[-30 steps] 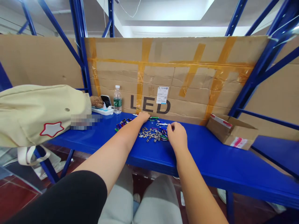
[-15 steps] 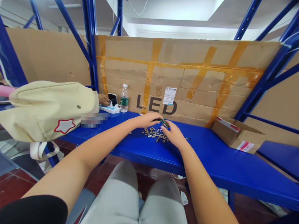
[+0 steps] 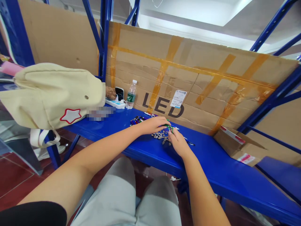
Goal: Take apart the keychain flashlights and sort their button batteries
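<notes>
Over the blue table, my left hand (image 3: 155, 125) reaches in with its fingers closed on a slim, shiny green piece (image 3: 167, 125). My right hand (image 3: 176, 140) meets it fingertip to fingertip, pinching a thin green loop (image 3: 172, 129) at the same spot. Whether loop and slim piece are one item I cannot tell. Just below the hands lies a pile of small greyish-brown metallic bits (image 3: 160, 135), partly covered by my right hand. Behind my left wrist is a heap of slim coloured sticks (image 3: 137, 120), their kind unclear. A dark, pen-like stick (image 3: 189, 142) lies right of my right hand.
A cream bag (image 3: 58, 91) rests at the table's left. Beyond it stand a power strip (image 3: 116, 103) and a water bottle (image 3: 131, 95). A taped cardboard sheet (image 3: 199, 84) backs the blue table (image 3: 150, 153). An open cardboard box (image 3: 237, 147) sits right.
The view has tilted and shifted, and the coloured sticks behind my left wrist now show. My hands stay together, the green loop now plainer between my right fingertips.
</notes>
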A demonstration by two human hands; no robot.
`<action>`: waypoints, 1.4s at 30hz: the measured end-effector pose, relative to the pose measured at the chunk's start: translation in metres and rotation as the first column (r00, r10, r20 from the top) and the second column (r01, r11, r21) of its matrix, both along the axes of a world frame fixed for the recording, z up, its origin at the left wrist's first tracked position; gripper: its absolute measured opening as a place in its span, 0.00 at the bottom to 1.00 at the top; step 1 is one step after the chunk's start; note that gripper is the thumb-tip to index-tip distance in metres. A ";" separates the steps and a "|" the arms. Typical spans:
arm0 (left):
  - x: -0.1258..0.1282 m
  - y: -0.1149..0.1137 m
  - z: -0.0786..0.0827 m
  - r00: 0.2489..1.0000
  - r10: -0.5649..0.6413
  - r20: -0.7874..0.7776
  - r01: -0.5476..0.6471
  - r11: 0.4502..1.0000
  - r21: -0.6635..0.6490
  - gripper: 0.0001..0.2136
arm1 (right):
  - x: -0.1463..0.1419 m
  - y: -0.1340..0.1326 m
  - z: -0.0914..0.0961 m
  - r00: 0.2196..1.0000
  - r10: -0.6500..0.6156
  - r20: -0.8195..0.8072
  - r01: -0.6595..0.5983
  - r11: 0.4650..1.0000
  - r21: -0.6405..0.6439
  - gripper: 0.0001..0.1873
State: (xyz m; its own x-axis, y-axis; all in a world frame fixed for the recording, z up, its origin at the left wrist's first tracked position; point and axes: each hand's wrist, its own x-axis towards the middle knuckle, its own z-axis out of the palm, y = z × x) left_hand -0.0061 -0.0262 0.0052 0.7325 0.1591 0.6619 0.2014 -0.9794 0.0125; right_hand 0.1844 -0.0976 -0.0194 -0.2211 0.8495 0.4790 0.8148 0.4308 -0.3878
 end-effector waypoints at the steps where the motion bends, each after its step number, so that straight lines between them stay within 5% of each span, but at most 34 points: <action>1: 0.000 0.000 -0.001 1.000 0.005 0.002 -0.005 1.000 0.004 0.12 | 0.000 -0.001 0.001 1.000 -0.015 0.012 0.014 1.000 0.004 0.15; 11: 0.004 -0.001 -0.004 0.999 0.044 -0.016 -0.044 0.999 0.002 0.13 | -0.002 -0.005 0.003 0.972 -0.205 0.114 0.205 0.979 0.011 0.10; 30: 0.024 -0.019 -0.015 0.990 0.144 0.004 -0.143 0.982 0.121 0.12 | 0.006 0.006 -0.008 0.955 -0.216 -0.201 0.233 0.970 0.067 0.17; 35: 0.029 -0.018 -0.019 0.989 0.132 -0.063 -0.121 0.981 0.151 0.11 | 0.020 0.006 -0.002 0.899 -0.370 -0.233 0.390 0.920 0.047 0.17; 42: 0.007 -0.003 -0.010 0.974 0.228 0.003 -0.228 0.972 -0.055 0.12 | 0.079 -0.010 -0.005 0.792 -0.610 -0.037 0.595 0.783 -0.181 0.14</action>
